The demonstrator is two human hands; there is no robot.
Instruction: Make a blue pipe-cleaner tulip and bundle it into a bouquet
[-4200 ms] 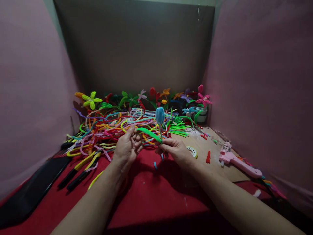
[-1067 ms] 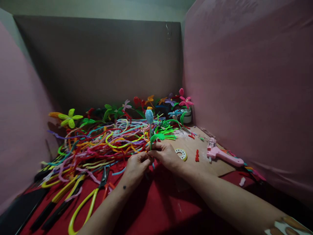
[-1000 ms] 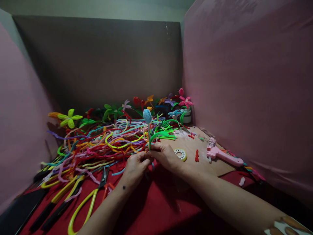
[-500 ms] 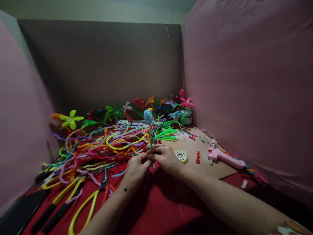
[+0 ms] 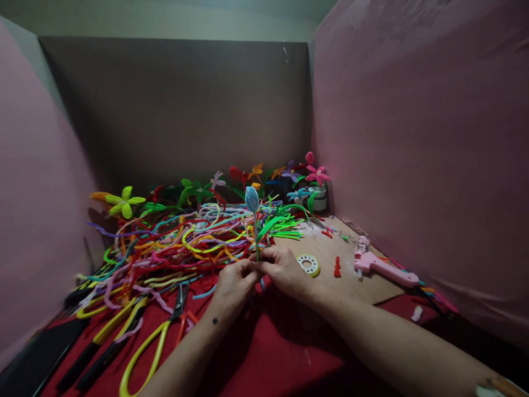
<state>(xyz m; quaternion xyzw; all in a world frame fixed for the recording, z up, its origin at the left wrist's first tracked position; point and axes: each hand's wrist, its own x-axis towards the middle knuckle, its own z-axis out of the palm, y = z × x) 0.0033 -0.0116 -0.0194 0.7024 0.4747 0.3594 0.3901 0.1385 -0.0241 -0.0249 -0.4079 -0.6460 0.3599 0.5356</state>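
A pipe-cleaner flower with a light blue, tulip-shaped head (image 5: 252, 199) stands upright between my hands on a thin stem, green toward its lower part. My right hand (image 5: 285, 270) pinches the stem low down with thumb and fingers. Close against it, my left hand (image 5: 235, 281) is also closed at the stem's lower end, fingertips nearly touching the right ones. A short piece of light blue pipe cleaner (image 5: 262, 284) shows just below the fingers. What exactly lies between the fingertips is mostly hidden.
Many coloured pipe cleaners (image 5: 194, 237) lie heaped behind my hands, with finished flowers (image 5: 125, 203) along the back. At right, a board (image 5: 372, 292) carries a tape roll (image 5: 308, 265) and pink glue gun (image 5: 384, 267). Pliers (image 5: 109, 325) and yellow-handled scissors (image 5: 159, 342) lie front left.
The whole view has shifted slightly. The blue flower head has turned a little on its stem, while both hands keep their pinch in nearly the same place.
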